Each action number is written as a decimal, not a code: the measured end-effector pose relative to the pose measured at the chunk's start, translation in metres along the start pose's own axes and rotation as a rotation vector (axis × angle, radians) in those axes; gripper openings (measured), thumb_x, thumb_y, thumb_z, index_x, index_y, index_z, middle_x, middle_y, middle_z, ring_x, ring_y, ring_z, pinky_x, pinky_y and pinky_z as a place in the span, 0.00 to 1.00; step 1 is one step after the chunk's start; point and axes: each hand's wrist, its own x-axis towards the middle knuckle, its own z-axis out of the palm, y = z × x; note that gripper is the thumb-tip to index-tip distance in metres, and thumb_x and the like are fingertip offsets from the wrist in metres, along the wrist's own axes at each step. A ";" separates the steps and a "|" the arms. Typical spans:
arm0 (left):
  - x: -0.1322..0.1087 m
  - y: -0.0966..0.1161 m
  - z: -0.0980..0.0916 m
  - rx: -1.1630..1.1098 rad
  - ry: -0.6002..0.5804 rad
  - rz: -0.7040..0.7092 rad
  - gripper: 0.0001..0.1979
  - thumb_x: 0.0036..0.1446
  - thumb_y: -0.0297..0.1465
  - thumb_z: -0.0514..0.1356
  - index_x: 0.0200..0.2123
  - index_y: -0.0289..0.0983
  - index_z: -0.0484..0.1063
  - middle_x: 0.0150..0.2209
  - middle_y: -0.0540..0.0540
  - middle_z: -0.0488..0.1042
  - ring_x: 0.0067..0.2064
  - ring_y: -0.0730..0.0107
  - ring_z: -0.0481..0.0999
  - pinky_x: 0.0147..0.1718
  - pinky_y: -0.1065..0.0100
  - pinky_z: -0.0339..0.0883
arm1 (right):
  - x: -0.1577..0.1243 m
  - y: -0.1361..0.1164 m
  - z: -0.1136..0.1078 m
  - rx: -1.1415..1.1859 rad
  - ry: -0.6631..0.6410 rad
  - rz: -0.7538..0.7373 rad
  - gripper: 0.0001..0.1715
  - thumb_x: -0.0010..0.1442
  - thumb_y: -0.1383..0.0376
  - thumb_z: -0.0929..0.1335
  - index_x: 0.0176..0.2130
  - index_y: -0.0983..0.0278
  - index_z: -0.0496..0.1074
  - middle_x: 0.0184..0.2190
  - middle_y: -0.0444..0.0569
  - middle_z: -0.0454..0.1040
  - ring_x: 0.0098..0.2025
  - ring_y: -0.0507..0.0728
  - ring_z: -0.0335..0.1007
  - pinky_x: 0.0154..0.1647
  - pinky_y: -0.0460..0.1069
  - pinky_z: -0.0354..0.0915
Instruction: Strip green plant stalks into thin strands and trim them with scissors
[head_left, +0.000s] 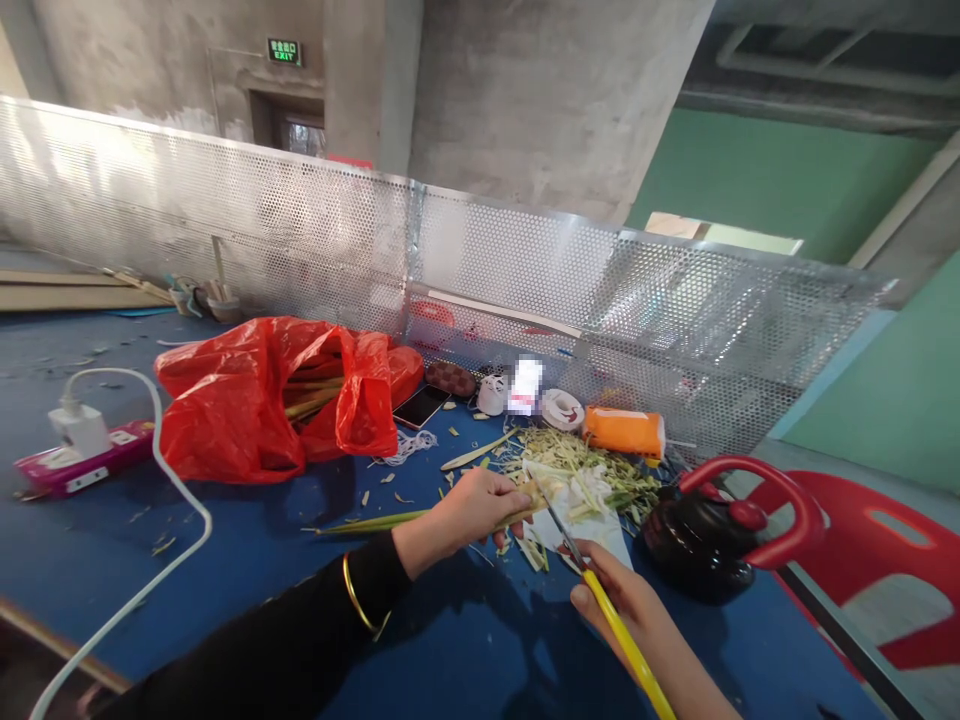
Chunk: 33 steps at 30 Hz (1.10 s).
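Observation:
My left hand [476,515] is closed around a long green-yellow plant stalk [367,524], whose thin end trails out to the left over the blue table. In my right hand [626,600] is a knife with a long yellow handle [626,640]. Its narrow metal blade points away from me and meets or overlaps the stalk's front end; I cannot tell if it is cutting in. Just beyond both hands lies a heap of pale green shavings [562,450], with crumpled white paper [592,495] among it.
A red plastic bag [232,400] of stalks stands left, near a power strip [94,465] with a white cable. A black kettle [697,545] with a red handle is close on the right. An orange packet [624,430], tape roll [562,410] and phone [422,406] lie before a perforated metal screen [510,250].

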 end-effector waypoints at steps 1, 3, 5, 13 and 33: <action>0.000 0.000 0.000 -0.010 0.000 -0.007 0.19 0.53 0.44 0.55 0.26 0.33 0.74 0.23 0.50 0.74 0.16 0.80 0.65 0.15 0.75 0.54 | 0.000 0.001 0.001 0.011 0.008 0.012 0.36 0.52 0.42 0.66 0.49 0.66 0.72 0.29 0.48 0.72 0.29 0.55 0.67 0.30 0.45 0.64; 0.002 -0.001 0.001 -0.029 0.005 -0.016 0.19 0.54 0.43 0.55 0.26 0.33 0.73 0.23 0.50 0.74 0.16 0.80 0.64 0.15 0.75 0.55 | 0.000 0.001 0.004 0.028 0.018 0.031 0.36 0.53 0.42 0.65 0.47 0.66 0.73 0.28 0.48 0.72 0.30 0.56 0.68 0.30 0.45 0.65; 0.003 -0.003 0.001 -0.035 0.013 -0.015 0.18 0.54 0.43 0.55 0.25 0.33 0.72 0.23 0.50 0.73 0.15 0.80 0.64 0.15 0.75 0.55 | -0.001 0.000 0.005 0.031 0.018 0.044 0.35 0.53 0.42 0.64 0.46 0.67 0.73 0.26 0.48 0.72 0.31 0.57 0.68 0.30 0.45 0.65; 0.002 -0.002 -0.002 -0.009 0.016 -0.017 0.19 0.53 0.43 0.56 0.22 0.33 0.71 0.21 0.50 0.72 0.15 0.80 0.63 0.14 0.76 0.53 | -0.002 0.000 0.007 -0.018 0.080 0.071 0.34 0.50 0.43 0.67 0.44 0.66 0.76 0.23 0.47 0.73 0.30 0.57 0.70 0.29 0.44 0.66; 0.004 -0.003 -0.004 0.098 0.154 0.025 0.13 0.51 0.38 0.56 0.21 0.35 0.69 0.22 0.51 0.74 0.18 0.76 0.68 0.21 0.74 0.61 | 0.008 0.004 -0.012 -0.925 0.040 0.230 0.20 0.56 0.63 0.64 0.48 0.64 0.68 0.34 0.53 0.79 0.35 0.62 0.77 0.30 0.48 0.62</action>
